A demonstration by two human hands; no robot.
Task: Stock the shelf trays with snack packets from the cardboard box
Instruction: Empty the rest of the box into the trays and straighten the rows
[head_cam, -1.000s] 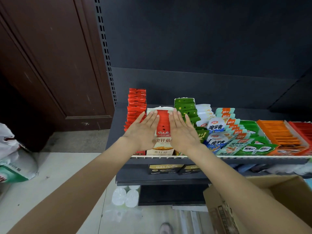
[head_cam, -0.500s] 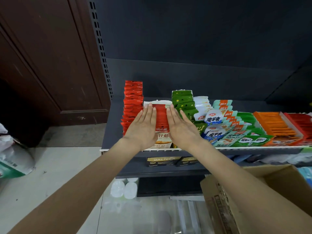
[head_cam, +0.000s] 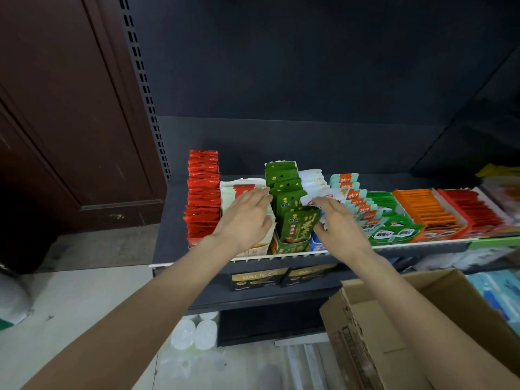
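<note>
My left hand [head_cam: 247, 218] lies flat and spread on the white-and-red packets [head_cam: 244, 190] in their tray at the centre of the frame, just right of the tall red stack [head_cam: 203, 192]. My right hand [head_cam: 336, 223] hangs with fingers loosely spread over the white-and-blue packets [head_cam: 316, 190], nothing pinched in it; whether it touches them I cannot tell. Between my hands stands the row of green packets [head_cam: 284, 181] in its own tray, the front one leaning forward. I judge I am squaring up rows on the shelf [head_cam: 394, 247], with no packet in hand. The cardboard box [head_cam: 365, 319] sits at the lower right, under my right forearm, its contents hidden from me. Next I should probably reach down there for more packets and feed a tray that has room.
</note>
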